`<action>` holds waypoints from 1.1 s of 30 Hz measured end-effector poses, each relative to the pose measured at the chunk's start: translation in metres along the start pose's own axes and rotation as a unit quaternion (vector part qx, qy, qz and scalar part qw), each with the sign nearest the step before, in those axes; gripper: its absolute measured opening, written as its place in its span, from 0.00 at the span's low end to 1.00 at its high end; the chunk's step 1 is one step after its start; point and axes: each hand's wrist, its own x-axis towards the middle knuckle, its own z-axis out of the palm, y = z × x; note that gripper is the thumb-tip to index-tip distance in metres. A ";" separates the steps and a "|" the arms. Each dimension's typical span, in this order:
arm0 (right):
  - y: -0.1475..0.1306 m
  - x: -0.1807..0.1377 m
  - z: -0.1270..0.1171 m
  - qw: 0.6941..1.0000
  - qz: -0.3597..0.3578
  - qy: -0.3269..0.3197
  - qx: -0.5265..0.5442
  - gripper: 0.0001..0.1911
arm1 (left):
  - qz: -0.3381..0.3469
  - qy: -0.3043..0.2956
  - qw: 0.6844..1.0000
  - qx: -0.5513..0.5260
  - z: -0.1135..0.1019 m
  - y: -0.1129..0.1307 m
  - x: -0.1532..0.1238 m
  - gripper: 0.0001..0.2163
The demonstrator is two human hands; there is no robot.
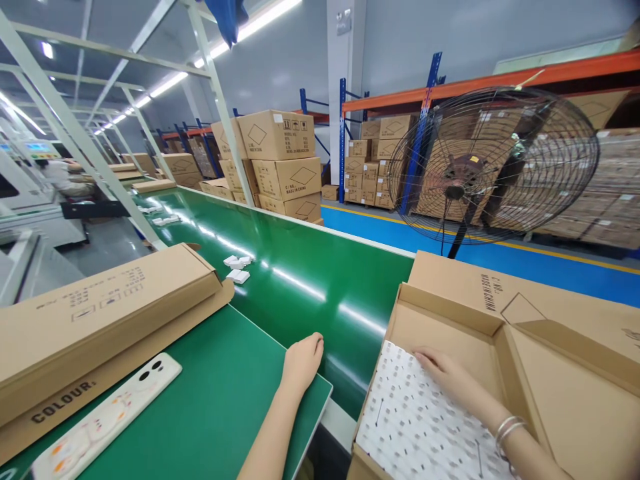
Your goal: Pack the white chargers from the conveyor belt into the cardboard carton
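Observation:
My left hand [303,360] is over the corner of the green tabletop [230,393], beside the green conveyor belt [300,280]. Its fingers are curled together, and whatever may be inside them is hidden. My right hand [437,367], with bracelets at the wrist, reaches into an open cardboard box [445,320]. Its fingers are pressed together at the far edge of closely packed small white pieces [400,400]; I cannot make out what is between them. These pieces lie in rows along the near side of the box, with bare cardboard beyond them.
Small white pieces [237,275] lie on the belt. On the tabletop are a long carton [110,300] and a phone in a patterned case [110,420]. A large black fan [460,180] stands behind the box. Stacked cartons [285,177] are beyond the belt.

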 end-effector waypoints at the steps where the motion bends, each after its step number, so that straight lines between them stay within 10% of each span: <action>1: -0.001 0.000 0.003 1.000 -0.003 -0.002 -0.001 0.24 | 0.000 0.002 1.000 0.001 0.000 0.000 0.000 0.13; 33: 0.015 0.004 0.007 0.997 0.026 -0.025 0.068 0.30 | -0.012 0.013 0.998 0.053 0.002 0.006 -0.002 0.13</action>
